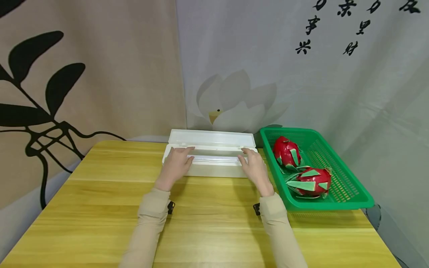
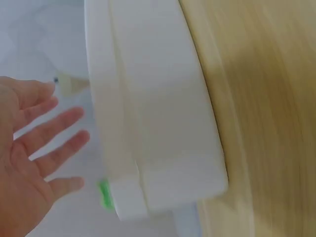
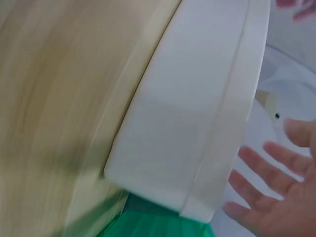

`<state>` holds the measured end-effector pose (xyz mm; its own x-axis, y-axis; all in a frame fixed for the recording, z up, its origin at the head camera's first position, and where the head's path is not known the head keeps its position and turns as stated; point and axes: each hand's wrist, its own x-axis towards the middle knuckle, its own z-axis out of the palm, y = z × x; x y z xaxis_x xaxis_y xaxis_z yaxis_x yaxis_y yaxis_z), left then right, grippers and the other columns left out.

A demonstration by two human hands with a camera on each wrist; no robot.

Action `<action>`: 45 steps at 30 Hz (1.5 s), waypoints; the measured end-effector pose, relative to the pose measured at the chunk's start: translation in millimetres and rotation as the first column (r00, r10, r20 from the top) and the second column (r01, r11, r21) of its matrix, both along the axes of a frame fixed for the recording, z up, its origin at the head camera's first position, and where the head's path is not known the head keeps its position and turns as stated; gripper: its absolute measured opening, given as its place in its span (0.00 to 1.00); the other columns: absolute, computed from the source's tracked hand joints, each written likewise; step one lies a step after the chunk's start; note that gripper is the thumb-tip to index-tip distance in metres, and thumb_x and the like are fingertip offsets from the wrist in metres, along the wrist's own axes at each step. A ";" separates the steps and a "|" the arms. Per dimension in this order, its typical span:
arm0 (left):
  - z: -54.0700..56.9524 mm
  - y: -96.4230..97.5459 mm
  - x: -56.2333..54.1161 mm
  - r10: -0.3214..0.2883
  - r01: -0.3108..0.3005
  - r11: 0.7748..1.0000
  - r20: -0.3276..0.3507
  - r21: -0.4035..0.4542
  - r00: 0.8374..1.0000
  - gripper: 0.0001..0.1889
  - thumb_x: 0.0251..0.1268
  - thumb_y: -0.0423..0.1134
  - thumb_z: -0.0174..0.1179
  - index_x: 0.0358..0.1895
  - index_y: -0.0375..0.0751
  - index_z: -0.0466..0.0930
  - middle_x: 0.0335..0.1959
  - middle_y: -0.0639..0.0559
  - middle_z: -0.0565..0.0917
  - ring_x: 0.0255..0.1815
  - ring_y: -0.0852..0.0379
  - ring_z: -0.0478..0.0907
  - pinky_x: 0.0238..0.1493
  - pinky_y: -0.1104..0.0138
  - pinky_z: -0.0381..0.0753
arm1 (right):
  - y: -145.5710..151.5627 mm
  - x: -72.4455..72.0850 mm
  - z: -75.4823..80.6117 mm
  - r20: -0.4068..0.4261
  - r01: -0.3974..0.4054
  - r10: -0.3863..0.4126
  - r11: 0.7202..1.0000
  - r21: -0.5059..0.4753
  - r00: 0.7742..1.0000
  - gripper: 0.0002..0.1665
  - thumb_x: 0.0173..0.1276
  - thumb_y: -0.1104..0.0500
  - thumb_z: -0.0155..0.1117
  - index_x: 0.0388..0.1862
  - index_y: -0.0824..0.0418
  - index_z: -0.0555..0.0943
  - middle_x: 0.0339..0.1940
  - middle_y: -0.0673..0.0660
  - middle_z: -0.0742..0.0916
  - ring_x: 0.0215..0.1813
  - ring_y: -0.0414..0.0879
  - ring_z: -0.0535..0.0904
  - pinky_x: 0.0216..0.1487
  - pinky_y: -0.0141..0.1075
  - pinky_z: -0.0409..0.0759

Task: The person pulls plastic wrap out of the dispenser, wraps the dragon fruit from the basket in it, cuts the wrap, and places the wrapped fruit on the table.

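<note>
A long white box (image 1: 214,171) sits at the back of the wooden table, its lid (image 1: 212,138) raised and leaning back. Inside runs a pale, glossy strip along the length (image 1: 216,159). Over the box's left end is my left hand (image 1: 175,162), thumb and fingers pointing inward. My right hand (image 1: 254,166) mirrors it over the right end. In the left wrist view, the left fingers (image 2: 59,153) are spread and relaxed beside the box's upper edge. The right wrist view shows the right fingers (image 3: 269,175) likewise spread, holding nothing. Only the box's outer wall shows in both wrist views.
Right of the box stands a green plastic basket (image 1: 335,206) with two red dragon fruits (image 1: 286,152) in it, the nearer one (image 1: 315,181) lying on its side. Behind the table (image 1: 207,223) hangs a printed curtain (image 1: 134,67). A dark cable (image 1: 378,219) hangs beyond the right edge.
</note>
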<state>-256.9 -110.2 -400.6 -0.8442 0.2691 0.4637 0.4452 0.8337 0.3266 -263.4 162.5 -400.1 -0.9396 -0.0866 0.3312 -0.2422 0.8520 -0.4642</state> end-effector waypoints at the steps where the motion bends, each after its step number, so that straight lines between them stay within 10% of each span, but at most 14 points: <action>1: -0.4 -5.6 -1.3 -0.015 0.015 1.000 -0.006 0.009 1.000 0.16 0.63 0.33 0.60 0.53 0.34 0.80 0.46 0.38 0.86 0.50 0.39 0.82 0.61 0.35 0.66 | 2.5 -0.9 -0.6 -0.002 -0.005 0.005 1.000 0.016 1.000 0.21 0.71 0.53 0.57 0.57 0.63 0.77 0.52 0.62 0.85 0.55 0.59 0.80 0.52 0.53 0.80; 12: -4.7 -53.0 -8.9 -0.068 0.074 0.996 0.114 -0.046 0.991 0.09 0.63 0.29 0.58 0.44 0.31 0.84 0.41 0.39 0.87 0.46 0.40 0.79 0.53 0.50 0.78 | 18.4 -1.0 0.8 0.030 -0.065 0.062 0.992 0.111 0.998 0.08 0.65 0.63 0.63 0.39 0.64 0.86 0.40 0.62 0.88 0.43 0.56 0.80 0.42 0.48 0.83; 26: -9.5 -53.2 -16.2 -0.046 0.047 0.999 0.125 0.000 0.991 0.07 0.65 0.32 0.58 0.38 0.32 0.84 0.37 0.40 0.86 0.42 0.43 0.79 0.46 0.53 0.81 | 22.1 -15.1 0.8 0.017 -0.065 0.063 0.992 0.112 0.998 0.07 0.66 0.60 0.63 0.34 0.60 0.87 0.34 0.58 0.89 0.34 0.52 0.81 0.30 0.40 0.78; 45: -10.6 -48.1 -23.7 -0.036 0.029 0.999 0.183 0.041 0.982 0.10 0.67 0.33 0.57 0.43 0.30 0.83 0.34 0.41 0.80 0.28 0.54 0.72 0.29 0.66 0.75 | 18.8 -25.1 3.5 0.113 -0.074 0.049 0.971 0.226 0.992 0.12 0.67 0.65 0.56 0.42 0.62 0.86 0.44 0.62 0.87 0.47 0.60 0.75 0.44 0.50 0.76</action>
